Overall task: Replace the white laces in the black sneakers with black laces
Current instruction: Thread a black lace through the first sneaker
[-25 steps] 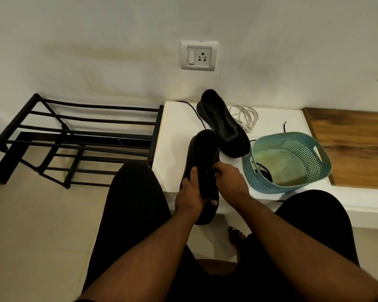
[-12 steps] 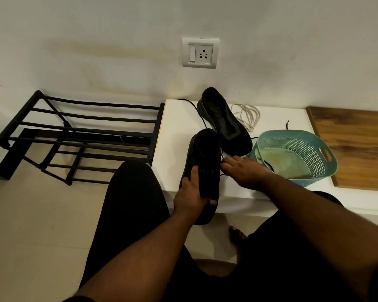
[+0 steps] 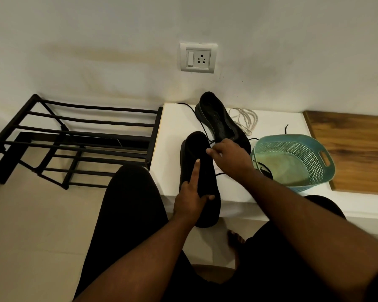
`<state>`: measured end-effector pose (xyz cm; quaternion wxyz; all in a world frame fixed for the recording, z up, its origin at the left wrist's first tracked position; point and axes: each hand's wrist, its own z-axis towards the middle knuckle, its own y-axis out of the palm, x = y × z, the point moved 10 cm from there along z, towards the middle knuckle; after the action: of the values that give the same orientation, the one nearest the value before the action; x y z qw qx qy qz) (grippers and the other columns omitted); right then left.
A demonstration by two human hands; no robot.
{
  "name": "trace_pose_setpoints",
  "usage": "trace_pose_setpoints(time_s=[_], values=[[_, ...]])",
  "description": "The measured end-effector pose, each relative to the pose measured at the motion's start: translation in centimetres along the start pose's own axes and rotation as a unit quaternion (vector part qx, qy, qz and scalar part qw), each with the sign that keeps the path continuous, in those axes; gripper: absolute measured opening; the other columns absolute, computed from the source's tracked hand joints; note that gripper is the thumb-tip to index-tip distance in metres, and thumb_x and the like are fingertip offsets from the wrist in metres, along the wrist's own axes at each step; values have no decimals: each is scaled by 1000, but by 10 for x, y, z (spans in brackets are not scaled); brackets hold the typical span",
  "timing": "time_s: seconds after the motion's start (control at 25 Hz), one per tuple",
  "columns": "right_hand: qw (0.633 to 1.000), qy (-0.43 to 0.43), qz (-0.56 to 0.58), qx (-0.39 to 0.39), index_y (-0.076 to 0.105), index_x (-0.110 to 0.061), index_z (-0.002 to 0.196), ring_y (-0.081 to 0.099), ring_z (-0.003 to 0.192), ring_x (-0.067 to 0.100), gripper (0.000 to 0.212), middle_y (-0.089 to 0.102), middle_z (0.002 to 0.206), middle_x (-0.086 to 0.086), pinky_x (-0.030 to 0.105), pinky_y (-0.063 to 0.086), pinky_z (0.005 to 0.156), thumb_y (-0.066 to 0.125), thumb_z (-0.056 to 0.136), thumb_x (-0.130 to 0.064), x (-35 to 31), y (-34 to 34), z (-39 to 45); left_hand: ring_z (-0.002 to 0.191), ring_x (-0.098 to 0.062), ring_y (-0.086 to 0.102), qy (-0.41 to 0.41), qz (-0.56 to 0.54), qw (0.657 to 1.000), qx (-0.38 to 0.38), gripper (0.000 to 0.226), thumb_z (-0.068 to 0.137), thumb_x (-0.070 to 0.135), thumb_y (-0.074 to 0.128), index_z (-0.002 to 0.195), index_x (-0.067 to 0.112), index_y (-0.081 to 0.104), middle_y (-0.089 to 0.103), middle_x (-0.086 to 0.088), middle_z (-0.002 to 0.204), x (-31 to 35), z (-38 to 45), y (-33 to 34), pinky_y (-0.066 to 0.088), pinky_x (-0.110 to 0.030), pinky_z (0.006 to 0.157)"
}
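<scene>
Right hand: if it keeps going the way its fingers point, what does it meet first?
The right hand points left over the near sneaker, likely meeting its upper first; depth is unclear.

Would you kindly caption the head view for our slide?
Left hand grips near sneaker while right hand pinches black lace.

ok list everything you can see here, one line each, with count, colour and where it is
sneakers: two, black; one lying on white ledge, one held at ledge edge
white laces: one bundle, on ledge behind far sneaker
black laces: count unclear, trailing across ledge and into basket
basket: one, teal, on ledge right
ledge: one, white
shoe rack: one, black, left on floor
wall socket: one, white
wood panel: one, brown, far right
left hand: grips near sneaker
right hand: pinches black lace
</scene>
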<state>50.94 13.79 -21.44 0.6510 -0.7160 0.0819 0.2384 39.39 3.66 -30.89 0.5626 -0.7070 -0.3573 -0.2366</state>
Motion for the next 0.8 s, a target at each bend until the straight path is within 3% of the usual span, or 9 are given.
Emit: trace_pose_setpoints(time_s=[0.12,0.24,0.4,0.48,0.52,0.6,0.68,0.72,0.8], values=[[984,146,98,-20,51,-14,130,58,113,29,52,60,122,9,40,49,88,59,90,-46,12,28,19,105,-27,59,6,4,1000,-15,113,81,34,75,138,64,-19,51,-8,116,-2,1,5,54,-42,85],[944,222,242,-12,44,-14,140,53,123,31,58,54,134,11,43,46,102,66,88,-21,29,46,30,109,-25,57,17,4,1000,-25,110,83,34,73,139,64,-17,50,-8,122,-1,2,5,52,-37,87],[928,149,322,112,70,-9,109,67,101,19,24,71,105,8,36,53,95,64,87,-3,14,9,16,110,-24,58,11,-19,1000,-21,95,88,38,66,143,61,-8,53,-7,125,-3,6,-3,52,-38,90],[882,84,450,116,67,-13,110,67,94,13,25,71,98,5,28,55,89,64,88,-2,-9,-6,-17,106,-18,57,0,-90,995,38,65,94,49,53,149,48,19,54,-3,119,9,2,-23,49,-28,87],[883,31,457,105,64,-17,115,67,94,11,31,70,99,2,24,54,86,64,88,-3,-27,-13,-39,101,-16,58,-26,-165,983,70,53,95,56,44,144,38,39,57,-2,115,11,0,-37,48,-24,82],[946,-134,287,71,63,-22,117,64,92,9,32,68,99,-5,23,52,83,63,88,-7,-64,-15,-91,77,-12,62,-125,-339,932,33,63,92,68,27,119,25,65,69,-2,102,9,-7,-45,46,-23,62],[958,-285,41,6,68,-26,105,62,91,9,22,68,96,-10,31,48,85,57,88,-18,-86,23,-143,53,-9,51,-163,-409,895,-69,70,92,70,26,106,18,71,73,-2,90,16,-21,-45,35,-22,46],[957,-289,-4,-40,69,-27,99,61,92,9,20,68,94,-11,35,47,88,55,86,-22,-79,43,-158,48,-8,45,-153,-404,898,-84,65,94,65,32,103,16,73,72,-2,85,18,-29,-49,30,-21,42],[974,-168,130,-85,70,-25,89,62,94,8,14,69,93,-7,35,48,87,57,86,-22,-55,46,-157,44,-8,38,-113,-361,924,-51,48,97,51,45,91,12,73,64,-2,72,22,-46,-67,28,-20,40]])
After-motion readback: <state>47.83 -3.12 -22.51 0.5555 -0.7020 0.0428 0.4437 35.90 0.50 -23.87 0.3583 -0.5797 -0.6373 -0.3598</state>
